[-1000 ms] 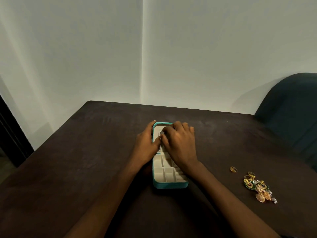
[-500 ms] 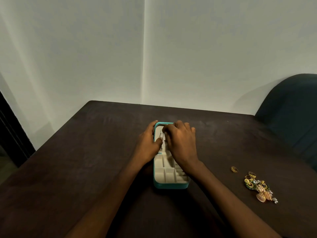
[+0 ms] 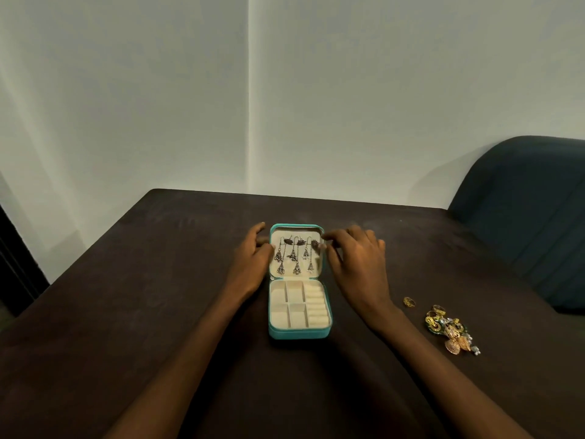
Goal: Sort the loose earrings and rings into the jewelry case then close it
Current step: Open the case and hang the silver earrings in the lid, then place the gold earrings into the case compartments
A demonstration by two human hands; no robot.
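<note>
A small teal jewelry case (image 3: 297, 333) lies open in the middle of the dark table. Its cream lid (image 3: 296, 231) holds several silver dangling earrings (image 3: 296, 255) hung in a row. The base compartments (image 3: 288, 307) look empty. My left hand (image 3: 251, 264) rests against the lid's left edge with relaxed fingers. My right hand (image 3: 356, 258) hovers at the lid's right edge, fingertips by the rightmost earring, holding nothing I can see. A heap of gold and green earrings and rings (image 3: 451, 332) lies at the right, with one gold ring (image 3: 409, 301) apart from it.
The dark table (image 3: 158, 312) stands against a white wall corner. A dark blue chair back (image 3: 531, 217) rises at the right edge. A dark doorway strip (image 3: 12, 274) shows at far left.
My right hand has moved off the lid to the right, uncovering the hung silver earrings. My left hand has shifted slightly left to the lid's edge.
</note>
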